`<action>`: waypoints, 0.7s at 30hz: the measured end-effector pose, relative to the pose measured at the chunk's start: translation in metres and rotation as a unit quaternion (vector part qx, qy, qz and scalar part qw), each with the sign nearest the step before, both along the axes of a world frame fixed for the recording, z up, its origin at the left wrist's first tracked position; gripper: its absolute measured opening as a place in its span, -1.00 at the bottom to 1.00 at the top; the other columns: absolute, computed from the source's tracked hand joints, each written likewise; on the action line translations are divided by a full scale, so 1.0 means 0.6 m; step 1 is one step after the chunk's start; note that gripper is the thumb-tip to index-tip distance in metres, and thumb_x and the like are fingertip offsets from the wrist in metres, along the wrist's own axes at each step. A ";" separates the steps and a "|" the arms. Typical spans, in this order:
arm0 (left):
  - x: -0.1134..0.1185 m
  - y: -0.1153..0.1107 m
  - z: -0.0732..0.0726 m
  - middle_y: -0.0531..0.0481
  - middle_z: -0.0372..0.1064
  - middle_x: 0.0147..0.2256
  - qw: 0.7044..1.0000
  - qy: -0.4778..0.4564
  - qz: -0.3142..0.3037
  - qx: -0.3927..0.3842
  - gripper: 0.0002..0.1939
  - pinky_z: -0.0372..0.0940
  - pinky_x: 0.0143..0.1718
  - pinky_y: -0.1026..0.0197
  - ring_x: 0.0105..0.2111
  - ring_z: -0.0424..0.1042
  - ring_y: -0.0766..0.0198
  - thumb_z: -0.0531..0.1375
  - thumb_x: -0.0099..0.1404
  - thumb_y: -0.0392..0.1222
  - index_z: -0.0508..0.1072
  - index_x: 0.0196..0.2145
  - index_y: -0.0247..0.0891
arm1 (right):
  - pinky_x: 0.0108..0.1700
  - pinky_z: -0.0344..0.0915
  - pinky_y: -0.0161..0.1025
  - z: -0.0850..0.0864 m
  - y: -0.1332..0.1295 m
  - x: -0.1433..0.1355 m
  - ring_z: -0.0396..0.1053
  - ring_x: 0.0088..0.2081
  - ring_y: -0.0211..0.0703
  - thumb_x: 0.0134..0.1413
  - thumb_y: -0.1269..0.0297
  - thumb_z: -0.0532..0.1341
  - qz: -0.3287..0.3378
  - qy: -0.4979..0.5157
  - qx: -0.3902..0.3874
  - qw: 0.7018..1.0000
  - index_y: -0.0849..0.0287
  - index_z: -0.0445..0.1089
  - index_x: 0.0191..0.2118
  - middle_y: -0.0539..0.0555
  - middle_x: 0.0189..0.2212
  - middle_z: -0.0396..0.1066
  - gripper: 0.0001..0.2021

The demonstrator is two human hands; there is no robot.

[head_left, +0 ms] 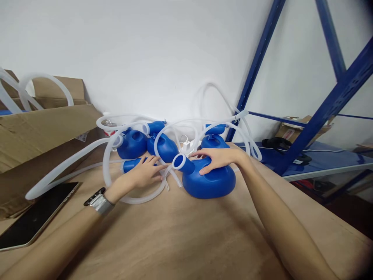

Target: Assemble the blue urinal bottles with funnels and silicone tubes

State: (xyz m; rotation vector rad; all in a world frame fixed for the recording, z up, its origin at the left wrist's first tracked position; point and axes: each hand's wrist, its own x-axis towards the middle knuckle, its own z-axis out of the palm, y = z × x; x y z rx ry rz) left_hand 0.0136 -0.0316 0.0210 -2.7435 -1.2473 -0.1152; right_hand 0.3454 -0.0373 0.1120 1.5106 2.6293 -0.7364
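Note:
My right hand (218, 157) is closed around the handle of a blue plastic bottle (208, 184), its thumb on the near side. The bottle stands upright on the table, its white-rimmed spout tilted up to the left. My left hand (147, 171) lies palm down with fingers apart, over a blue cylindrical piece (129, 165) and beside a translucent hose (136, 200). Part of the blue piece is hidden under that hand. Behind are more blue bottles (132, 144) with hoses, one of them (214, 142) just beyond my right hand.
On the left stand a cardboard box (49, 132) with hoses sticking out and a phone (37, 216) lying flat. A white charger (186, 146) sits near the wall. Blue metal shelving (314, 116) rises at the right. Looped hoses cross the back of the wooden table (180, 241).

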 end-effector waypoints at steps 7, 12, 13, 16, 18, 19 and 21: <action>0.008 -0.007 -0.022 -0.23 0.38 -0.01 0.997 -0.008 -0.031 0.077 -0.53 0.20 0.13 -0.25 0.02 0.33 -0.13 0.05 0.53 0.00 0.36 0.32 -0.02 | 0.30 0.28 0.10 -0.003 0.006 0.006 0.26 0.31 0.35 -0.06 -0.31 0.38 -0.019 -0.007 -0.025 0.999 -0.11 0.32 0.36 0.11 0.34 0.28 -0.13; 0.018 0.003 -0.044 -0.39 0.21 0.27 0.994 -0.036 -0.033 0.102 -0.57 0.18 0.21 -0.28 0.24 0.23 -0.24 0.08 0.51 -0.02 0.40 0.22 -0.22 | 0.35 0.23 0.09 -0.011 0.013 0.013 0.24 0.34 0.30 -0.05 -0.26 0.40 -0.011 0.018 -0.040 0.999 -0.11 0.30 0.37 0.08 0.37 0.26 -0.13; 0.019 0.005 -0.049 -0.41 0.16 0.32 0.993 -0.042 -0.040 0.098 -0.58 0.14 0.24 -0.31 0.30 0.17 -0.26 0.08 0.52 -0.04 0.39 0.22 -0.26 | 0.35 0.23 0.10 -0.012 0.015 0.017 0.23 0.35 0.30 -0.06 -0.28 0.40 -0.013 0.017 -0.044 0.999 -0.11 0.30 0.37 0.07 0.38 0.24 -0.12; 0.023 0.007 -0.056 -0.35 0.29 0.27 0.993 -0.068 -0.069 0.061 -0.60 -0.03 0.33 -0.41 0.31 0.23 -0.15 0.00 0.55 -0.10 0.31 0.24 -0.27 | 0.33 0.27 0.12 -0.015 0.021 0.031 0.22 0.36 0.34 -0.08 -0.32 0.39 -0.046 0.002 -0.060 0.997 -0.11 0.26 0.40 0.06 0.41 0.21 -0.07; 0.024 0.004 -0.052 -0.26 0.44 0.13 0.992 -0.088 -0.079 0.041 -0.62 -0.10 0.36 -0.41 0.18 0.38 -0.07 -0.02 0.57 -0.07 0.31 0.21 -0.26 | 0.30 0.31 0.16 -0.015 0.022 0.042 0.23 0.35 0.38 -0.08 -0.36 0.37 -0.085 -0.007 -0.069 0.994 -0.11 0.21 0.43 0.10 0.42 0.18 -0.03; 0.024 0.001 -0.046 -0.23 0.47 0.07 0.991 -0.099 -0.079 0.040 -0.63 -0.12 0.38 -0.40 0.11 0.43 -0.04 -0.03 0.57 -0.05 0.34 0.18 -0.25 | 0.28 0.32 0.18 -0.014 0.022 0.047 0.24 0.35 0.40 -0.09 -0.39 0.36 -0.103 -0.010 -0.070 0.992 -0.11 0.19 0.44 0.11 0.42 0.17 0.00; 0.024 -0.006 -0.029 -0.18 0.48 0.02 0.988 -0.127 -0.076 0.045 -0.64 -0.13 0.40 -0.35 0.05 0.46 0.01 -0.06 0.58 -0.02 0.37 0.11 -0.24 | 0.28 0.32 0.21 -0.011 0.019 0.054 0.23 0.35 0.42 -0.10 -0.42 0.34 -0.128 -0.013 -0.072 0.989 -0.10 0.17 0.45 0.14 0.43 0.17 0.02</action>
